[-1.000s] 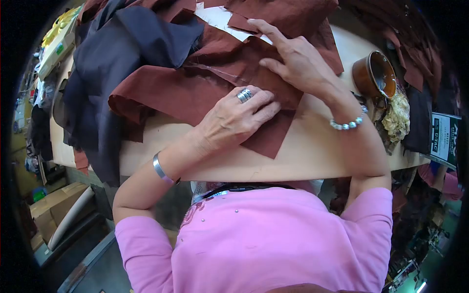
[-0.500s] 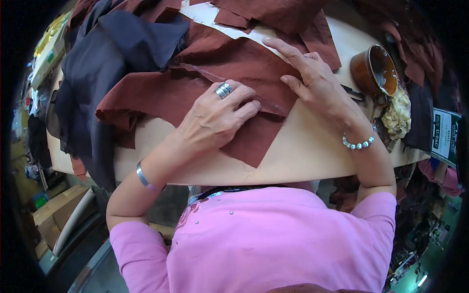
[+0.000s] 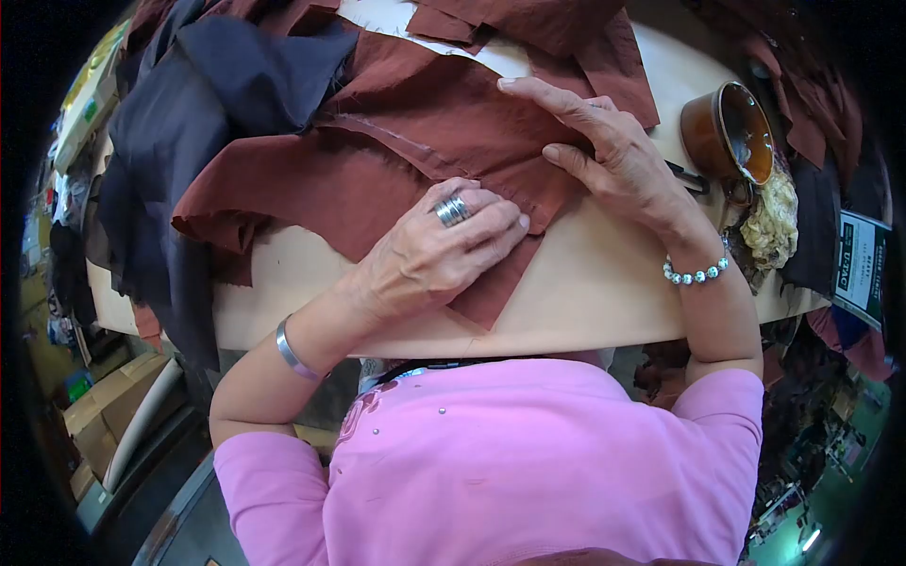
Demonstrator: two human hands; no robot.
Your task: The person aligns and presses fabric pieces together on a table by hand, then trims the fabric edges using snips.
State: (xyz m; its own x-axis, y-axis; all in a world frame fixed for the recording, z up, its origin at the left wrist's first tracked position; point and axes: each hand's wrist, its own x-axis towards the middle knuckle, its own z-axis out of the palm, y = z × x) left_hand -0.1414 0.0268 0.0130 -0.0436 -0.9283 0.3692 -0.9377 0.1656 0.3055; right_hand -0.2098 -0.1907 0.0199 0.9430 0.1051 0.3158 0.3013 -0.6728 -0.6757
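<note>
A worker in a pink top bends over reddish-brown cloth (image 3: 453, 123) spread near the front edge of a pale tabletop (image 3: 613, 292), one corner pointing toward the worker's body. The left hand (image 3: 444, 245), wearing a wide silver ring, rests on the fabric with fingers curled, covering the lower end of a frayed line; whether they pinch the cloth cannot be told. The right hand (image 3: 623, 160) lies at the cloth's right side, index finger extended and thumb spread apart, with no object visible in its grasp. Dark fabric (image 3: 226, 85) is heaped over the cloth's left side and hangs past the table edge, while more reddish-brown pieces (image 3: 538, 24) crowd the far side. Near the right wrist stand a brown glazed mug (image 3: 703, 141) and, just beside it, a crumpled yellowish clump (image 3: 769, 226); a slim black object (image 3: 689, 176) is partly hidden by the wrist. Beyond is a green-and-white labelled item (image 3: 859, 264); cardboard boxes (image 3: 113, 406) sit below at left.
</note>
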